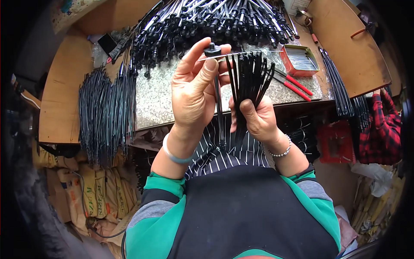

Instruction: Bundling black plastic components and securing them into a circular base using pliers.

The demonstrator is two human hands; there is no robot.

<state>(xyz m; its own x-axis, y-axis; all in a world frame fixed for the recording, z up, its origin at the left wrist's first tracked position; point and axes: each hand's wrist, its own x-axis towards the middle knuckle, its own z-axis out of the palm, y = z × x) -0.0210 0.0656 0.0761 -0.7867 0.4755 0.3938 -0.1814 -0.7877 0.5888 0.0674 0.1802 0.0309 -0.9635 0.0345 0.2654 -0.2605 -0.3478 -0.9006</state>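
My left hand (188,97) is raised over the worktable, thumb and fingers pinched on a thin metal wire (276,52). Against those fingertips rests a black threaded knob (212,51), and a dark strand hangs down beside the palm. Rightward from the pinch the wire runs level along the top of a bundle of black cords (248,80); their upper ends seem looped over it. My right hand (258,121) is closed around the lower part of this bundle, thumb in front. The exact loops on the wire are too small to make out.
Behind my hands lies a big pile of black-capped rods (207,30). At right are a red tin (297,62) of thin wires and a red-handled tool (297,88). Dark strands (105,112) drape over the left edge. A person's plaid sleeve (381,125) shows far right.
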